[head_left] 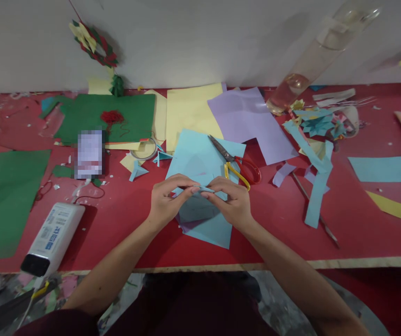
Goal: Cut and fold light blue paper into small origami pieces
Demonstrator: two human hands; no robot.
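Observation:
My left hand and my right hand meet over the middle of the red table. Between them they pinch a small folded piece of light blue paper, each with thumb and fingers closed on one end. Beneath the hands lie light blue sheets, with a bit of purple paper showing at the lower left edge. Just behind my right hand, scissors with one red and one yellow handle rest partly on the blue sheet. Small folded blue pieces lie left of the sheet.
Green, yellow and purple sheets lie along the wall. A phone and a white power bank are on the left. At the right are a leaning clear bottle, blue strips and a thin stick.

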